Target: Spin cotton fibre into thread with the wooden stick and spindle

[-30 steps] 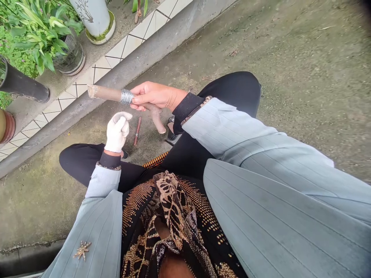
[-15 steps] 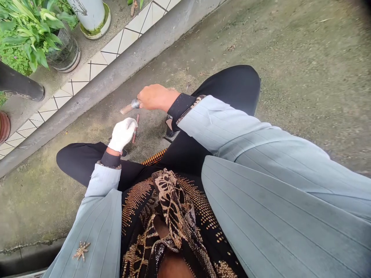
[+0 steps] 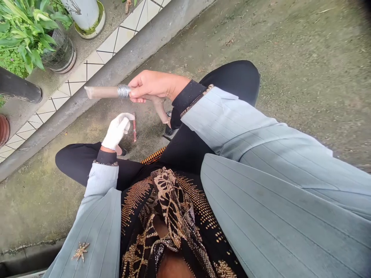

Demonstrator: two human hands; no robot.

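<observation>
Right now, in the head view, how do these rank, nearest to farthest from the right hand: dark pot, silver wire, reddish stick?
From the right hand:
1. Silver wire, wound around the held branch, just to its left.
2. Reddish stick, on the ground.
3. Dark pot, far left.

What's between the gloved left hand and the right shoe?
In the head view, a thin reddish stick on the concrete ground, nearer the gloved left hand than the right shoe; whether hand and stick touch isn't clear.
</observation>
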